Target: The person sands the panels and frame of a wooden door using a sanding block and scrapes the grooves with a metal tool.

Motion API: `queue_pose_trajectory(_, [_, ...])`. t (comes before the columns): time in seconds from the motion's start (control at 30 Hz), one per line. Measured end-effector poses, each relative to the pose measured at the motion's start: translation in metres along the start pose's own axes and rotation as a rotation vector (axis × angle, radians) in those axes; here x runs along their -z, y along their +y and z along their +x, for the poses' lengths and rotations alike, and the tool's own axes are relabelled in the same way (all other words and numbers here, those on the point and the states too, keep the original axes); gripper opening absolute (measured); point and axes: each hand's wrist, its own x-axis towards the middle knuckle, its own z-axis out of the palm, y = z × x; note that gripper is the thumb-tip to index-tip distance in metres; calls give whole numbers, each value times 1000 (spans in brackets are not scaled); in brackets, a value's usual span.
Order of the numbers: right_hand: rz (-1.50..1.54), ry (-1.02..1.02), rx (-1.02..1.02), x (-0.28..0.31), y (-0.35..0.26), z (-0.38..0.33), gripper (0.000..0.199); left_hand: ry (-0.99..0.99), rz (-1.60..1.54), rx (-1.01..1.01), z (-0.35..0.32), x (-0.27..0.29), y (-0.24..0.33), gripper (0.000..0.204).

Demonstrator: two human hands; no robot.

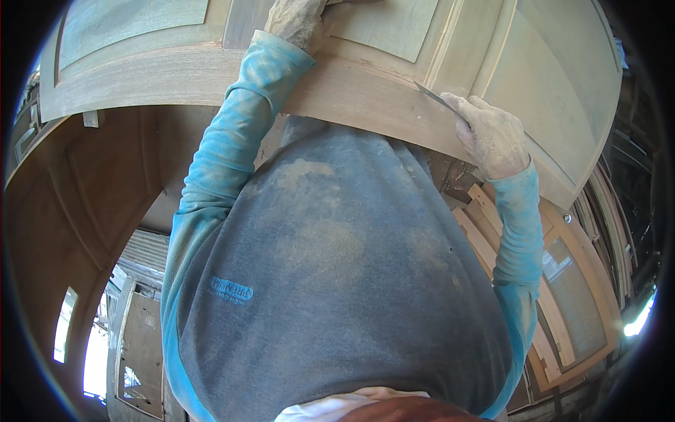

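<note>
The scraper [434, 97], a thin flat metal blade, lies with its tip on the lower rail of the wooden door [365, 88], to the right of the middle and close to the body. The right hand [492, 137], in a dusty glove, has its fingers closed around the near end of the blade. The left hand [299, 21], gloved too, rests farther away on the door near a panel edge; it presses on the wood, but how far its fingers are open I cannot tell, because the frame edge cuts them. To scrape well, I think the blade should stay at a low angle, go along the grain with even, light pressure, and the left hand should keep the door steady. More frames and doors [562, 281] lean at the right, below the work
</note>
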Motion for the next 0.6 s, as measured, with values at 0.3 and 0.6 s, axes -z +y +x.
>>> queue_pose_trajectory(0.3, [-76,-181,24,8,10,13,34,-3,25,12,-3,-2,-2,33])
queue_pose_trajectory(0.6, [-62,-199,59,10,11,18,36,-3,11,22,-3,-4,-2,32])
